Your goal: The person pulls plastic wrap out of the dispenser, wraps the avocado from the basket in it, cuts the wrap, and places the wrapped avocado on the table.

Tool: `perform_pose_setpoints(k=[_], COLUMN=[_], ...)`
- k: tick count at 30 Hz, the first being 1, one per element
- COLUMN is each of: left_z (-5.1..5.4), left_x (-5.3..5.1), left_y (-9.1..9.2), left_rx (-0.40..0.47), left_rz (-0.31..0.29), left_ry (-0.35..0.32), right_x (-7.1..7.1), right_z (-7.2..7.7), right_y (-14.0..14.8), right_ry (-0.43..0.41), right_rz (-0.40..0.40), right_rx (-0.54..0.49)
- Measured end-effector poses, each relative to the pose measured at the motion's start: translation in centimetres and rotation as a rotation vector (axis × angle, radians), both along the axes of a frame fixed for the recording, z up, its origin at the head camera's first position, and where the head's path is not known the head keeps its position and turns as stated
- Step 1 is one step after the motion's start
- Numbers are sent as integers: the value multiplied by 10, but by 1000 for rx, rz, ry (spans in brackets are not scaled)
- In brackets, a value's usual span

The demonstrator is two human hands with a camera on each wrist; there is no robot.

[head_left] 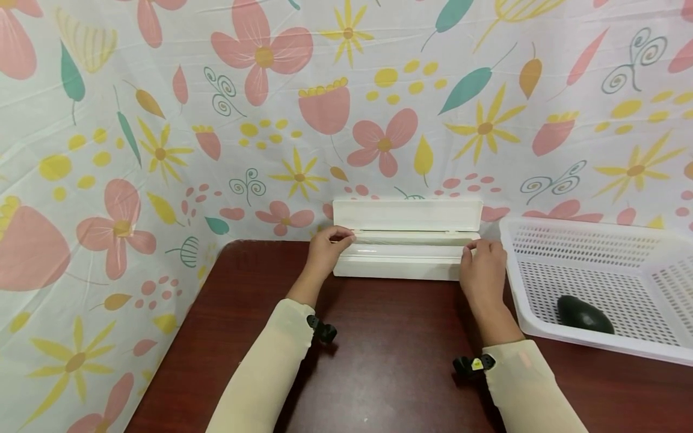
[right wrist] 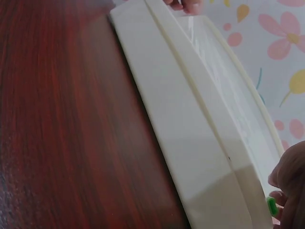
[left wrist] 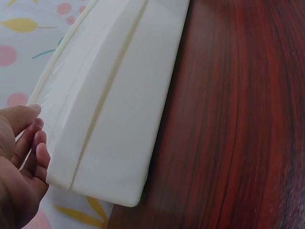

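Well, a long white box [head_left: 395, 269] is lying near the back edge of the brown table [head_left: 390, 379], with its long side running left to right. Its plain front is facing the person, its open top is pointing up, and its lid [head_left: 408, 215] is standing along the back, close to the flower cloth [head_left: 379, 78]. In front, the table is leaving lots of room between the two sleeves [head_left: 265, 367]. On the left, some table is showing before the side edge. On the right, room is looking small, because a white basket [head_left: 541, 329] is sitting just beside the right hand [head_left: 483, 270]. A dark green fruit [head_left: 585, 315] is resting inside it.

The hands are working apart, one at each end. The left hand [head_left: 325, 246] is pinching see-through wrap [head_left: 400, 248]. The right hand is bending its fingers beside a small green bit [right wrist: 272, 206]; I cannot tell if it is gripping anything.
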State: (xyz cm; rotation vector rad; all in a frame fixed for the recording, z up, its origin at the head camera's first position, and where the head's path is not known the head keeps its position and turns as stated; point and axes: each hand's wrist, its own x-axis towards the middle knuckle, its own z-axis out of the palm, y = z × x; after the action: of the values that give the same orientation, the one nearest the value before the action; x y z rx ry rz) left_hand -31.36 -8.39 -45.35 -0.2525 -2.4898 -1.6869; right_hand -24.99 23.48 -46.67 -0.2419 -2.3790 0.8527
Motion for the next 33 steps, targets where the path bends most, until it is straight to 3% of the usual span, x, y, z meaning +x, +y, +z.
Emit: perform_pose_setpoints(k=[10, 21, 29, 33], left_z=[4, 12, 14, 15], left_x=[0, 2, 6, 7], left_y=[-7, -19, -21, -21], left_rx=[-71, -92, -119, -113], left_rz=[-9, -8, -11, 3], left_ry=[42, 12, 54, 67], right_x=[-1, -2, 2, 4], right_z=[0, 5, 9, 10], right_y=[2, 3, 4, 7], right_ry=[67, 92, 19, 27], right_rz=[25, 8, 25, 59], right_rx=[73, 101, 65, 44])
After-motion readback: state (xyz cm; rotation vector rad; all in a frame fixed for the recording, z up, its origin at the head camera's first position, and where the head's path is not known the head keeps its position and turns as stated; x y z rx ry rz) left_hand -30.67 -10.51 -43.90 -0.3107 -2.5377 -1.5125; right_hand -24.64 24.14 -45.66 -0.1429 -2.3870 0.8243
